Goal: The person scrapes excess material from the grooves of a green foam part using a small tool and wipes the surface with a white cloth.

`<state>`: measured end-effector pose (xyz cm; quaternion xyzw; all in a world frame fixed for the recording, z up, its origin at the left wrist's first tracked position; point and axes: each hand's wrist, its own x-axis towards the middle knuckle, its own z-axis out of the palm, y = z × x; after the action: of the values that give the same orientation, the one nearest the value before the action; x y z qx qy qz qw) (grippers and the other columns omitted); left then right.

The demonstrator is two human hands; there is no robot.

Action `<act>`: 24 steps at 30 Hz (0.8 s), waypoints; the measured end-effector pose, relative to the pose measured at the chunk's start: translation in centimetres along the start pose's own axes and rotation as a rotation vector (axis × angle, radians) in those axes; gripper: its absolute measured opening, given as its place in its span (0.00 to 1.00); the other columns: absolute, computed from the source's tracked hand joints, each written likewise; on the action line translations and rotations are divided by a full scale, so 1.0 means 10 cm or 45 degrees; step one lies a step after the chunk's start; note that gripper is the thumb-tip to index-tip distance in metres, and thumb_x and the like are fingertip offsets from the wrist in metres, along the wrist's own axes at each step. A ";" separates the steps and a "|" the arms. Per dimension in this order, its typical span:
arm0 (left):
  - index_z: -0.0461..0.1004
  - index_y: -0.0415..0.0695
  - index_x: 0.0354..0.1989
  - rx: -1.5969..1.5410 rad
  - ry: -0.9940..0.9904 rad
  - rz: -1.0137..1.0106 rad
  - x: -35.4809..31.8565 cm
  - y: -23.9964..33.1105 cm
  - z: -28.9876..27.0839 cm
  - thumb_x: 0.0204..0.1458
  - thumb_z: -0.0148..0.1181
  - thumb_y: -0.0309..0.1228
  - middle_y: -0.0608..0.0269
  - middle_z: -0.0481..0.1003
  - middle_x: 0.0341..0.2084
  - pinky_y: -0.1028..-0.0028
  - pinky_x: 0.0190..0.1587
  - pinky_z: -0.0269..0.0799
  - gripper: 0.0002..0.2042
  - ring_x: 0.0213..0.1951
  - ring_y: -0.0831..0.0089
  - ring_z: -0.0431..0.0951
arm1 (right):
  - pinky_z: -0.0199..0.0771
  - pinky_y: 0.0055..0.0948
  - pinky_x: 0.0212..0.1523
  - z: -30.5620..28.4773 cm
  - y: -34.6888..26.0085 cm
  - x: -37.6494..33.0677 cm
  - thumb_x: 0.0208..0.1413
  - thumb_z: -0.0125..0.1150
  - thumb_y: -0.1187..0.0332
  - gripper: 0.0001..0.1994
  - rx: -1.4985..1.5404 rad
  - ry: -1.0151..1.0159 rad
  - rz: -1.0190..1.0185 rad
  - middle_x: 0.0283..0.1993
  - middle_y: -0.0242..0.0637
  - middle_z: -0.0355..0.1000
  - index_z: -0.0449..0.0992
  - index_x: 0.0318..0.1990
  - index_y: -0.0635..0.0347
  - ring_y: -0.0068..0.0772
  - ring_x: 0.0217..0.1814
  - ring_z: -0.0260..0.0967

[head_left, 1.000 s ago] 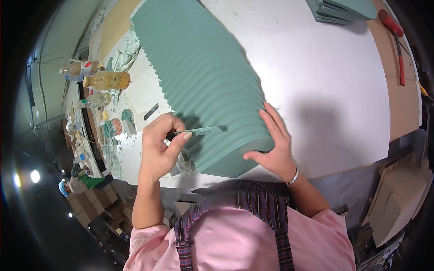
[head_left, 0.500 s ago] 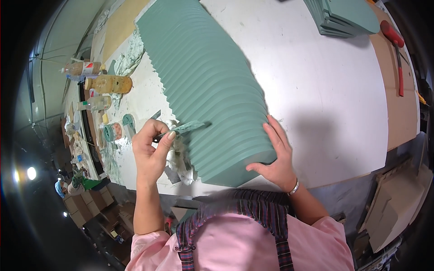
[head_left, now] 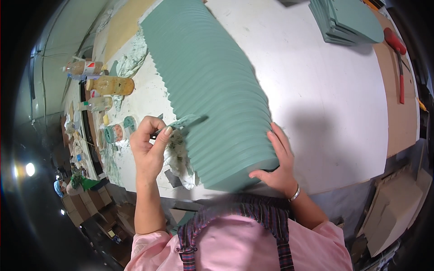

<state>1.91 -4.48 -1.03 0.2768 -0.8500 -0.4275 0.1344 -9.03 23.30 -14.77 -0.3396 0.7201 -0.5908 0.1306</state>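
A long row of green curved panels (head_left: pixel 212 90), standing packed side by side, slants across the white table from far left to near middle. My left hand (head_left: pixel 149 147) is closed in a pinch around a putty knife (head_left: pixel 187 121) coated with green paste. The knife's blade reaches over the left part of the row; whether it touches the panels I cannot tell. At the near right end, my right hand (head_left: pixel 280 169) lies against the row, its fingers stretched along the side and its thumb spread over the near end. A paste-stained white rag (head_left: pixel 178 165) lies beside the row below my left hand.
Along the left stand bottles, among them an amber one (head_left: pixel 110 85), and a jar with green paste (head_left: pixel 114 133). Another crumpled rag (head_left: pixel 133 58) lies farther off. At the back right are stacked green panels (head_left: pixel 348 22) and a red mallet (head_left: pixel 395 43). Cardboard (head_left: pixel 395 212) leans beyond the table.
The row appears slightly lower and farther right in view. My left hand has shifted slightly left, still pinching the putty knife. My right hand keeps its place against the row's end.
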 end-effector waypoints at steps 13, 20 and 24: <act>0.69 0.40 0.30 -0.110 0.082 -0.058 0.18 -0.19 -0.03 0.58 0.63 0.28 0.73 0.66 0.25 0.82 0.33 0.60 0.09 0.28 0.84 0.64 | 0.63 0.52 0.67 0.04 0.07 -0.04 0.30 0.84 0.53 0.53 0.020 -0.001 -0.074 0.72 0.63 0.56 0.64 0.67 0.62 0.63 0.71 0.60; 0.68 0.39 0.28 -0.118 0.158 -0.025 0.35 -0.29 0.07 0.57 0.63 0.25 0.74 0.65 0.21 0.81 0.29 0.58 0.10 0.26 0.85 0.60 | 0.64 0.53 0.67 0.03 0.06 -0.02 0.35 0.82 0.48 0.52 0.030 -0.019 -0.053 0.71 0.64 0.56 0.64 0.68 0.62 0.63 0.71 0.60; 0.68 0.40 0.28 -0.124 0.172 -0.040 0.49 -0.30 0.13 0.56 0.63 0.25 0.74 0.65 0.20 0.81 0.29 0.57 0.10 0.25 0.85 0.60 | 0.63 0.53 0.67 0.03 0.07 -0.02 0.36 0.81 0.46 0.52 0.039 -0.013 -0.056 0.71 0.65 0.56 0.63 0.69 0.63 0.64 0.72 0.59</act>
<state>-1.54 -7.95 -4.22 0.3115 -0.8128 -0.4508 0.1978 -8.95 23.27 -15.56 -0.3564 0.7026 -0.6028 0.1267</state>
